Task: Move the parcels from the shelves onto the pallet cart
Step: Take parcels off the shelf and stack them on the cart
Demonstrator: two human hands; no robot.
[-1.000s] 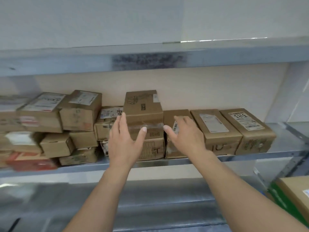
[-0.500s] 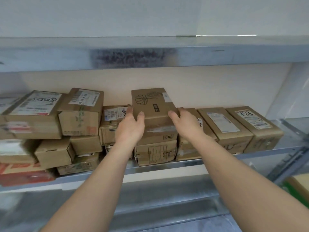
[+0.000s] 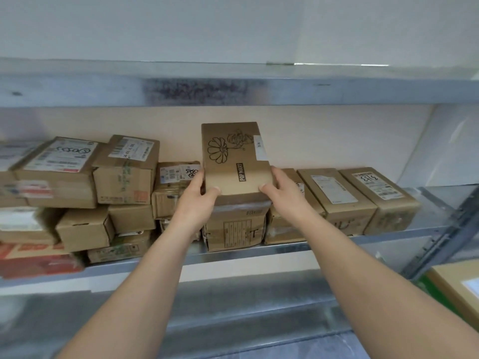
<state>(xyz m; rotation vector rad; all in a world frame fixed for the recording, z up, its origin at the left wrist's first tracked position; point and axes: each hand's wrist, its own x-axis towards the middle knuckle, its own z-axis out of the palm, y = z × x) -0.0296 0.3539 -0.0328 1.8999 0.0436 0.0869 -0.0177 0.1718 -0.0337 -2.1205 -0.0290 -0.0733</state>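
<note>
Head view: fingers [image 3: 199, 178] of the left hand [image 3: 195, 206] curl round the left side of the flower-printed parcel [image 3: 233, 156], thumb on top. The right hand [image 3: 283, 194] grips the right side likewise. Parcel is on top of a taped box [image 3: 234, 230], mid-shelf [image 3: 298, 248]. Labelled boxes [image 3: 334, 193] line up to the right.

Stockroom: metal shelving [image 3: 233, 251] stacked with labelled cardboard parcels [image 3: 124, 172].

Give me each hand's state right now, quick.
Left hand: grips the left side of the brown cardboard parcel with the flower drawing.
Right hand: grips that parcel's right side.
</note>
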